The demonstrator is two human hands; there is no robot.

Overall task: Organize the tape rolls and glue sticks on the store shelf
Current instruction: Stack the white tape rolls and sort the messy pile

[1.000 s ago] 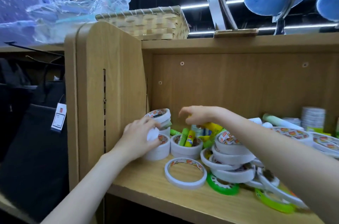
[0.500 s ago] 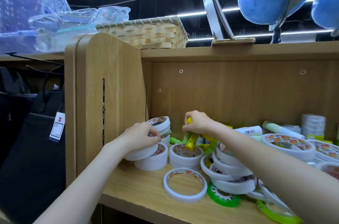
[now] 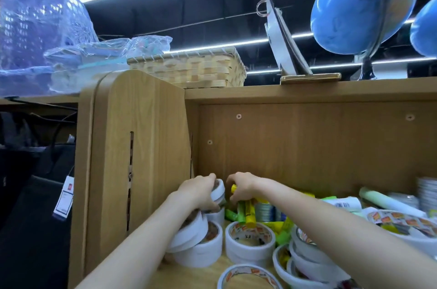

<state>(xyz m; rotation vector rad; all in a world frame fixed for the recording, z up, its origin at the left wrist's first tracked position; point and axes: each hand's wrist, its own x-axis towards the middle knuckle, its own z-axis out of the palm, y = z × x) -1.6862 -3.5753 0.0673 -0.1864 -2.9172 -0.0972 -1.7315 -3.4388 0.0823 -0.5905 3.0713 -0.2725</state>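
My left hand [image 3: 199, 190] grips a white tape roll [image 3: 218, 190] at the back left corner of the wooden shelf [image 3: 194, 274], above a short stack of white rolls [image 3: 197, 241]. My right hand [image 3: 241, 185] is closed on a yellow glue stick [image 3: 248, 215] standing among green and yellow glue sticks [image 3: 237, 214] behind a wide tape roll [image 3: 250, 242]. More white tape rolls [image 3: 307, 262] pile up under my right forearm, and a flat roll [image 3: 248, 277] lies at the front edge.
The shelf's wooden side panel [image 3: 139, 158] stands close on the left. A woven basket [image 3: 189, 67], a blue globe [image 3: 361, 4] and plastic-wrapped goods [image 3: 42, 38] sit on top. White tubes and labelled rolls [image 3: 402, 217] crowd the right.
The view has tilted upward. My left hand moved from the lower front stack up to the roll at the back corner. My right hand stays closed on the yellow glue stick.
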